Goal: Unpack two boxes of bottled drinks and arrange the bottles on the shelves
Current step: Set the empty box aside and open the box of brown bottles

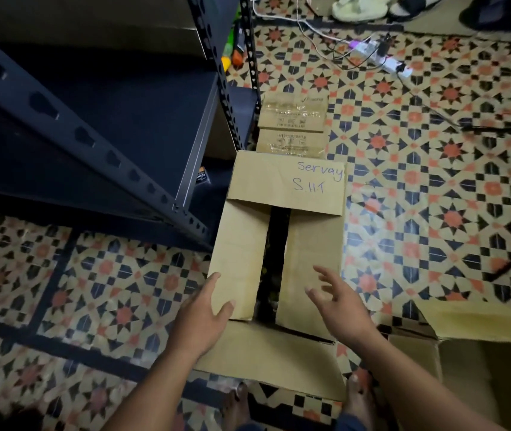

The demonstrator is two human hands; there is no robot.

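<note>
Box (310, 244) stands on the floor with the shelves (130, 119) just to its left, inner flaps nearly shut. Left hand (207, 309), fingers straight, touches the box's left flap. Right hand (338, 298), fingers spread and holding nothing, hovers over its right flap, probably to fold both open.

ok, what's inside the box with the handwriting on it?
Only a dark slit shows between the two inner flaps of the box. There are a few dim shapes in it, too dark to identify. The flaps cover everything else, so bottles can't be confirmed.
</note>
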